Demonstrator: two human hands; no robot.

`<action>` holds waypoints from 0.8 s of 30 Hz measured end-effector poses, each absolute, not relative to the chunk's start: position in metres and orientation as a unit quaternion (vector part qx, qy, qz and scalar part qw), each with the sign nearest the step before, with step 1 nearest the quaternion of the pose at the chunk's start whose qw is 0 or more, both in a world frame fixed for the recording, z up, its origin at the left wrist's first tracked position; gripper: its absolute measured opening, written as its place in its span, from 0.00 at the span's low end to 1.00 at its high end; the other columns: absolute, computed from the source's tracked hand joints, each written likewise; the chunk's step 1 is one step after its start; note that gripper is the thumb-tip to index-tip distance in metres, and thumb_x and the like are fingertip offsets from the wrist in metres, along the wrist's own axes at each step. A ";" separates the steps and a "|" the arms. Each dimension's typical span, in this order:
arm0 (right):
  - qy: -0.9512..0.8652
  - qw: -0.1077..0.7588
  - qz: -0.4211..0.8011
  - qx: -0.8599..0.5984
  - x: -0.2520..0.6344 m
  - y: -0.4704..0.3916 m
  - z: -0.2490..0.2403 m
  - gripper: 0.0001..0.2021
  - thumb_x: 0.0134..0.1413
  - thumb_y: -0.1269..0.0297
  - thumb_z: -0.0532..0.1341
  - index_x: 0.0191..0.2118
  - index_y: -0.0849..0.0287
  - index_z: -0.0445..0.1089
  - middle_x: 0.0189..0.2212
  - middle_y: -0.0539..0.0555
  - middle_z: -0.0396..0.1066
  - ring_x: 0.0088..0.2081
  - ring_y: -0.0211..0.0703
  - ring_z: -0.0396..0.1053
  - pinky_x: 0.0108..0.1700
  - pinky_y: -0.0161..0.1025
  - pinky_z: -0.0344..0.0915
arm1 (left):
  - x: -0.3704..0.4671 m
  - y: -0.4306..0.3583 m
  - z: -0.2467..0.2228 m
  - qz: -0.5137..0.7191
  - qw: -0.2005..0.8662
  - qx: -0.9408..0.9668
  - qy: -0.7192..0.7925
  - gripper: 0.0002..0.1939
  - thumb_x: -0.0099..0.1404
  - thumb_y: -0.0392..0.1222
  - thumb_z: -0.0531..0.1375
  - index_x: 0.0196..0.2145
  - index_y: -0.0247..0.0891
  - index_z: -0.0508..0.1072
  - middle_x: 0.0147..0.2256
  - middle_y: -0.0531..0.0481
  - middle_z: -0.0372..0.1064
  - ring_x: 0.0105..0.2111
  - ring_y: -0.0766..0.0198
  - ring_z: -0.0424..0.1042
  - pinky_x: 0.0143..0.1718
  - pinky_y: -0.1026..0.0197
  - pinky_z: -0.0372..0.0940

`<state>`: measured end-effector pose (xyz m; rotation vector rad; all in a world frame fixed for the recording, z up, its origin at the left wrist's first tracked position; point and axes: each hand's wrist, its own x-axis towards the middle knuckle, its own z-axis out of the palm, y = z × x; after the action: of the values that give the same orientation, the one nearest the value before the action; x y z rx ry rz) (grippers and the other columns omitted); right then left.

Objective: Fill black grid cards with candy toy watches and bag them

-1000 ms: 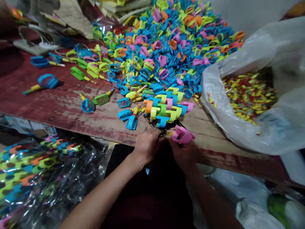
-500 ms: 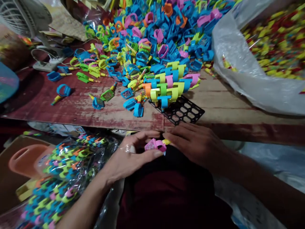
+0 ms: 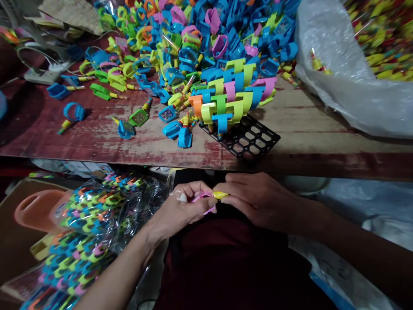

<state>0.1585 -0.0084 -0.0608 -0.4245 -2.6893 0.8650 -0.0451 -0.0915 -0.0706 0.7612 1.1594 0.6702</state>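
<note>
Over my lap, below the table's front edge, my left hand (image 3: 185, 204) is closed around a pink toy watch (image 3: 209, 210). My right hand (image 3: 250, 196) pinches a small yellow piece (image 3: 220, 195) at the right end of the pink watch, touching it. On the table (image 3: 303, 125) just beyond my hands lies a black grid tray (image 3: 258, 140). Yellow, blue, pink, green and orange toy watches (image 3: 221, 103) stand close together in its left part. Loose blue watches (image 3: 185, 137) lie left of the tray.
A large pile of coloured toy watches (image 3: 193, 34) covers the back of the table. A white bag (image 3: 335, 90) of small yellow and red pieces sits at the right. Lower left are plastic bags of packed watches (image 3: 74, 258) and an orange scoop (image 3: 38, 211). A power strip (image 3: 45, 75) lies back left.
My left fingers have closed around the pink watch, and my right fingers now pinch the yellow piece. The camera view has shifted, so the table things appear slightly higher.
</note>
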 end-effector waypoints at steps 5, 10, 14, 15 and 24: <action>-0.894 0.083 0.427 -0.107 0.157 -0.003 -0.055 0.11 0.67 0.69 0.51 0.38 0.59 0.70 0.33 0.50 0.70 0.33 0.36 0.68 0.38 0.32 0.60 | -0.046 -0.093 -0.088 0.290 0.827 0.257 0.407 0.15 0.58 0.49 0.66 0.33 0.32 0.71 0.25 0.52 0.69 0.15 0.79 0.49 0.15 0.70 0.39; -0.909 0.034 0.387 -0.153 0.155 -0.002 -0.052 0.06 0.64 0.69 0.54 0.41 0.60 0.68 0.33 0.52 0.72 0.33 0.39 0.69 0.36 0.35 0.60 | -0.049 -0.091 -0.094 0.283 0.818 0.283 0.412 0.13 0.60 0.46 0.65 0.36 0.32 0.73 0.27 0.52 0.69 0.17 0.78 0.51 0.16 0.71 0.41; -0.899 -0.004 0.420 -0.121 0.152 0.003 -0.042 0.06 0.62 0.71 0.56 0.34 0.58 0.68 0.28 0.48 0.71 0.29 0.37 0.67 0.32 0.33 0.58 | -0.051 -0.090 -0.095 0.217 0.819 0.331 0.415 0.14 0.60 0.47 0.65 0.38 0.33 0.74 0.28 0.52 0.69 0.20 0.76 0.53 0.18 0.71 0.44; -0.895 -0.013 0.430 -0.122 0.151 0.003 -0.040 0.06 0.61 0.71 0.57 0.33 0.58 0.67 0.26 0.48 0.70 0.29 0.37 0.66 0.32 0.33 0.58 | -0.050 -0.091 -0.096 0.215 0.827 0.326 0.405 0.15 0.59 0.47 0.66 0.38 0.33 0.74 0.27 0.52 0.69 0.20 0.76 0.53 0.18 0.71 0.43; -0.887 0.120 0.407 -0.184 0.161 -0.021 -0.075 0.08 0.65 0.70 0.54 0.45 0.61 0.69 0.37 0.54 0.72 0.38 0.40 0.70 0.40 0.36 0.63 | -0.054 -0.090 -0.090 0.258 0.720 0.421 0.487 0.07 0.60 0.40 0.65 0.33 0.34 0.74 0.27 0.55 0.68 0.24 0.75 0.57 0.25 0.71 0.51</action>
<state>0.1611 -0.0207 -0.0747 -0.5384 -2.5902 1.1891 -0.0543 -0.0904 -0.0903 0.9312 1.0760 0.5701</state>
